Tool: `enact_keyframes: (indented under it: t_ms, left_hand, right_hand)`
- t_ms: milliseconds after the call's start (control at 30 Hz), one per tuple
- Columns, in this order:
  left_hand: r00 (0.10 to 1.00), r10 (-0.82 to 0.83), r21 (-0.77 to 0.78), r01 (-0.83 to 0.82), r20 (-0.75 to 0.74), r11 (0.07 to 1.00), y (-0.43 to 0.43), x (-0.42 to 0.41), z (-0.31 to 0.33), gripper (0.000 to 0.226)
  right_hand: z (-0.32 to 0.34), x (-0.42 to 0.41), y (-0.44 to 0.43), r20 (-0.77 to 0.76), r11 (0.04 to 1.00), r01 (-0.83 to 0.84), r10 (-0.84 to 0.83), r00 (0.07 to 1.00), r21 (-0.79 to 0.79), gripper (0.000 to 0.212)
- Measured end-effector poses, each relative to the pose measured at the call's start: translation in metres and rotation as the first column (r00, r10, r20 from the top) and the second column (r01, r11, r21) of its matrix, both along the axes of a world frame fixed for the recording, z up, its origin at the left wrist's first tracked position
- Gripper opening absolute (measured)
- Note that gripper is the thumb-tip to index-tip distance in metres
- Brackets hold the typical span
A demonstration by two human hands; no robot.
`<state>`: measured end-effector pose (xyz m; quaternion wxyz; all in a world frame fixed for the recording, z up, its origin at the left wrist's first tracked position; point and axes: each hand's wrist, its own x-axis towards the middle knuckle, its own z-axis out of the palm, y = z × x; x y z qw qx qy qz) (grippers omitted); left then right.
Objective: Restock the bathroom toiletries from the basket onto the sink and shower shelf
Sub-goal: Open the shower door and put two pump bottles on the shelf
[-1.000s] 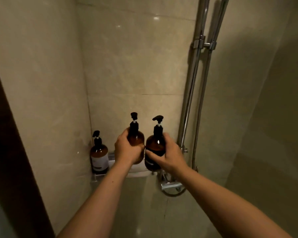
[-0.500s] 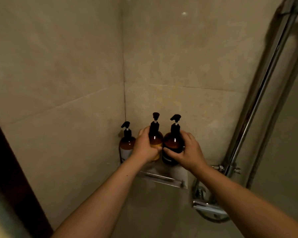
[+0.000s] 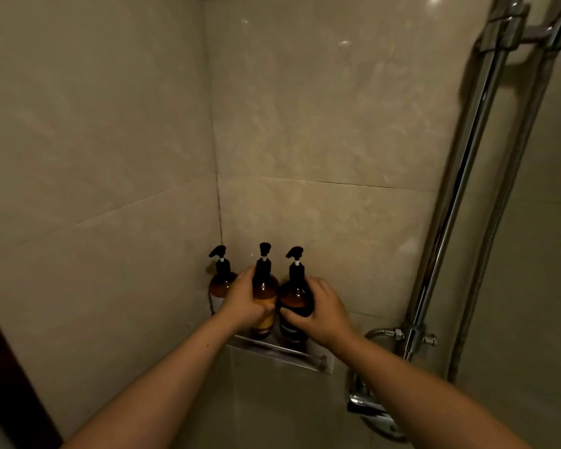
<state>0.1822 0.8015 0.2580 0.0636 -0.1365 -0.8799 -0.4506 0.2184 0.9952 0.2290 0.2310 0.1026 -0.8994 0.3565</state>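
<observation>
Three amber pump bottles with black pumps stand in a row on the corner shower shelf [image 3: 282, 350]. My left hand [image 3: 245, 301] is wrapped around the middle bottle [image 3: 265, 288], which carries a yellowish label. My right hand [image 3: 321, 311] grips the right bottle [image 3: 295, 296], which has a dark label. The left bottle [image 3: 219, 283] stands in the corner against the wall, untouched and partly hidden behind my left hand. Both held bottles are upright and their bases sit at shelf level.
Beige tiled walls meet in the corner behind the shelf. A chrome shower riser pipe [image 3: 457, 196] and hose run down the right side to a mixer valve [image 3: 373, 409] below right of the shelf. A dark door frame [image 3: 0, 377] edges the lower left.
Both hands have brought the two bottles leftward and down onto the shelf, next to the corner bottle. The view has swung toward the corner.
</observation>
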Motion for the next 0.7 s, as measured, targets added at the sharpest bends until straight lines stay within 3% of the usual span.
enact_keyframes:
  t_ms: [533,700]
  left_hand:
    - [0.999,-0.042,-0.027,0.042,-0.004,0.999,0.015,-0.007,-0.02,0.079]
    - [0.997,-0.075,-0.023,0.076,0.007,0.997,0.015,-0.012,-0.02,0.078]
  right_hand:
    - [-0.024,0.005,0.001,0.066,0.989,0.1,-0.093,0.993,-0.111,0.081]
    - [-0.026,0.003,0.001,0.03,0.993,0.09,-0.088,0.996,-0.08,0.081]
